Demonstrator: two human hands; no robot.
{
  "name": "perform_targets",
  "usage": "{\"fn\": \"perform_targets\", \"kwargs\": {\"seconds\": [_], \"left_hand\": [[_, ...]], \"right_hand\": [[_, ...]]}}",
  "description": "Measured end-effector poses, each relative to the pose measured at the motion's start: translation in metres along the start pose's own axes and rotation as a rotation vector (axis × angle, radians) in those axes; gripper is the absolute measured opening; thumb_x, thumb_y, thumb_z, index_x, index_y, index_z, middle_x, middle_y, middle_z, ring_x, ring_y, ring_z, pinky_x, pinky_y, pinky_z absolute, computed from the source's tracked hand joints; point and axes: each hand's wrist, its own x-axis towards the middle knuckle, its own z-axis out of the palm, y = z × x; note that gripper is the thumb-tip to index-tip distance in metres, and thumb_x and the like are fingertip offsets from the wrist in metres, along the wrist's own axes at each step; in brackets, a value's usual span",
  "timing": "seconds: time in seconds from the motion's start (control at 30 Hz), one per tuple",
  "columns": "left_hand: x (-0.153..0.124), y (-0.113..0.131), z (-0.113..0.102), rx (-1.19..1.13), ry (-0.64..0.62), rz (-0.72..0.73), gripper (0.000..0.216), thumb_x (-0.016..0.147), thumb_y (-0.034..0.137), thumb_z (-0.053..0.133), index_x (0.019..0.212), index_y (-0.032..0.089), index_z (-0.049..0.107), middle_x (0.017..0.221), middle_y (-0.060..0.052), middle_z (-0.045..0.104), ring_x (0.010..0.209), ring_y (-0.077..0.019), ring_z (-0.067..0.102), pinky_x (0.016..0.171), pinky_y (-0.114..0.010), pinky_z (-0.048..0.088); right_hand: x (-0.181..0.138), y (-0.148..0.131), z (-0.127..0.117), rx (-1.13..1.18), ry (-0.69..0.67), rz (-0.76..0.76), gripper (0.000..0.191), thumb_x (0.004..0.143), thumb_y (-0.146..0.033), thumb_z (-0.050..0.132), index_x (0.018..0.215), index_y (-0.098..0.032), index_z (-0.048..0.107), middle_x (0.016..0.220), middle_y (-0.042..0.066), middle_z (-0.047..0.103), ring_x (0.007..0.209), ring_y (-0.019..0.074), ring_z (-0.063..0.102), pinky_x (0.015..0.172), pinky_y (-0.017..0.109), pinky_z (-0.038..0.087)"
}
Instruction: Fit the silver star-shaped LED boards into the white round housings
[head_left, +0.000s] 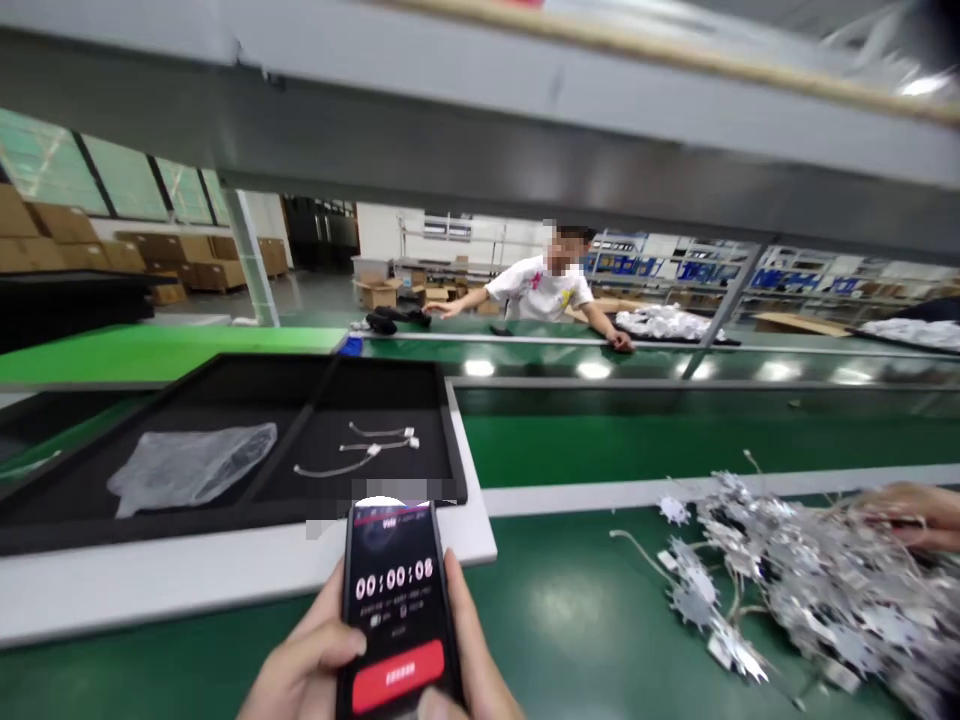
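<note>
A smartphone (397, 620) is held upright in front of me, its lit screen showing a timer at 00:00:08 above a red button. My left hand (304, 655) is closed around its left edge, with the thumb at the side of the screen. My right hand (480, 655) grips the right edge, and its thumb lies near the bottom by the red button. Just beyond the phone is a black tray (405, 385) holding three thin white cables (367, 447) and a clear plastic bag (195, 465).
A heap of silvery star-shaped parts with wires (817, 580) covers the green table at right. Another person's hand (919, 515) reaches into it. Across the line, a person in a white shirt (536, 290) leans on a bench. A grey beam (480, 130) spans overhead.
</note>
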Motion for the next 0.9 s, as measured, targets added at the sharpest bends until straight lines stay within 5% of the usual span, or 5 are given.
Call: {"fn": "perform_targets", "kwargs": {"seconds": [0.13, 0.3, 0.6, 0.9], "left_hand": [[0.0, 0.0, 0.0, 0.031, -0.037, 0.046, 0.099, 0.066, 0.008, 0.065, 0.159, 0.025, 0.034, 0.125, -0.01, 0.073, 0.106, -0.0284, 0.071, 0.093, -0.038, 0.056], [0.0, 0.001, 0.009, 0.023, -0.019, 0.103, 0.08, 0.063, 0.01, 0.068, 0.14, 0.019, 0.054, 0.114, -0.01, 0.076, 0.101, -0.0264, 0.071, 0.09, -0.037, 0.057], [0.003, 0.003, 0.009, -0.037, 0.082, 0.027, 0.028, 0.087, 0.025, 0.059, 0.111, 0.013, 0.065, 0.097, -0.01, 0.077, 0.089, -0.0241, 0.071, 0.087, -0.037, 0.056], [0.006, 0.013, 0.008, -0.031, 0.15, -0.013, 0.034, 0.097, 0.031, 0.047, 0.103, 0.009, 0.073, 0.092, -0.012, 0.077, 0.088, -0.0268, 0.072, 0.087, -0.038, 0.056]], "right_hand": [[-0.009, -0.01, 0.0, 0.009, -0.132, -0.032, 0.12, 0.091, -0.066, 0.064, 0.162, -0.019, -0.021, 0.171, 0.014, 0.019, 0.156, 0.0251, 0.028, 0.125, 0.045, 0.026], [-0.016, -0.013, 0.003, -0.058, -0.075, 0.053, 0.108, 0.097, -0.062, 0.058, 0.163, -0.026, -0.02, 0.175, 0.006, 0.0, 0.16, 0.0222, 0.009, 0.129, 0.045, 0.016], [-0.02, -0.008, 0.002, -0.03, -0.095, 0.067, 0.098, 0.101, -0.052, 0.057, 0.163, -0.034, -0.016, 0.174, 0.005, 0.013, 0.158, 0.0242, 0.023, 0.127, 0.05, 0.024], [-0.017, -0.006, 0.002, -0.02, -0.059, -0.032, 0.074, 0.105, -0.041, 0.055, 0.165, -0.037, 0.013, 0.171, 0.001, 0.025, 0.156, 0.0223, 0.028, 0.126, 0.047, 0.031]]}}
